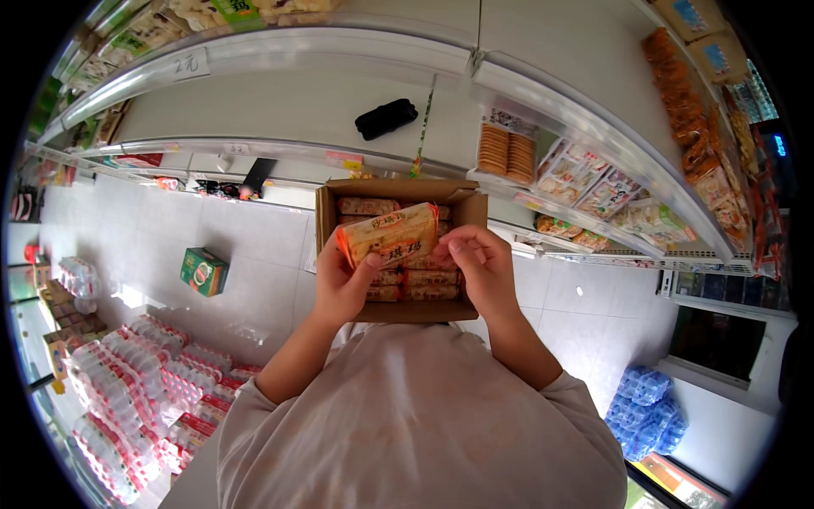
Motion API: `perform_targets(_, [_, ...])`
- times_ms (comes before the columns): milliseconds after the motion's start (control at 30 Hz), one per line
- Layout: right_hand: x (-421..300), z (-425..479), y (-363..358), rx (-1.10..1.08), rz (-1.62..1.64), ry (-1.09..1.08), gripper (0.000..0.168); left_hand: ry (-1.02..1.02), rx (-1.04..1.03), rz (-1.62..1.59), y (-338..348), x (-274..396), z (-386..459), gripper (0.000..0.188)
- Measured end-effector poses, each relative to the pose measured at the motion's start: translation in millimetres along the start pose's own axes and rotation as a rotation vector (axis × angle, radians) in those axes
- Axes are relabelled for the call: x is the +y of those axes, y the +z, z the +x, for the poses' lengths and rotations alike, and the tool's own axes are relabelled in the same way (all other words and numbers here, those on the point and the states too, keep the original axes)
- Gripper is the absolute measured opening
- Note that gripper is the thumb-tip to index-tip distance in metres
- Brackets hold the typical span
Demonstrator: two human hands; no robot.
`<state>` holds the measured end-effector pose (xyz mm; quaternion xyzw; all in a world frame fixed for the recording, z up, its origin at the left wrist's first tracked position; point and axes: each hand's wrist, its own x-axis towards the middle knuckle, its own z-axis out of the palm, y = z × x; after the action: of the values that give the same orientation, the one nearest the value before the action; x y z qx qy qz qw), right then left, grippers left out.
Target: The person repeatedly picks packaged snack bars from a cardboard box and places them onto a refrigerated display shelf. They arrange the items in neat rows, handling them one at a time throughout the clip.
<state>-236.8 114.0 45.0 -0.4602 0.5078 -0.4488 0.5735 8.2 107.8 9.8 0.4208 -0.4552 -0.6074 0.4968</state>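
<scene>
My left hand (343, 283) grips a wrapped sachima pastry pack (391, 235) by its left end, thumb on top, tilted above an open cardboard box (413, 313). At the pack's right end is my right hand (480, 267), its thumb and fingertips close together by the wrapper's edge; whether they pinch it is too small to tell. Inside the box lie several similar wrapped packs (431, 278) in rows, partly hidden by the raised pack and my hands. The box sits close against my shirt, in front of the shelf.
Beyond the box, a shop shelf (254, 114) bears a black bundle (386, 119), a pack of round biscuits (507, 149) and bagged snacks (607, 191). A green carton (204, 271) stands on the tiled floor at left, near shrink-wrapped bottles (127, 375). Blue bottle packs (645, 410) are at lower right.
</scene>
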Motion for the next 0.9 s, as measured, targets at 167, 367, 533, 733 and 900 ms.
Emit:
perform_targets(167, [-9.1,-1.6,8.5,0.115,-0.084,-0.227,0.042,-0.076,0.002,-0.167,-1.3,-5.8,-9.2,0.038])
perform_targets(367, [-33.4,-5.1,13.4,-0.179,-0.399,-0.325,0.054,-0.034,-0.129,-0.107,-7.4,-2.5,-4.5,0.047])
perform_targets(533, [-71.2,5.8,-3.0,-0.080,-0.620,-0.455,0.056,0.088,-0.280,-0.555,-0.5,30.1,13.4,0.060])
perform_targets(733, [-159.7,31.5,-23.3,0.253,-0.552,-0.862,0.052,0.380,-0.143,0.443,-25.2,23.9,39.4,0.066])
perform_targets(900, [-237.0,103.2,-25.7,0.322,-0.831,-1.017,0.034,0.343,-0.148,1.139,-22.7,-12.7,54.9,0.076])
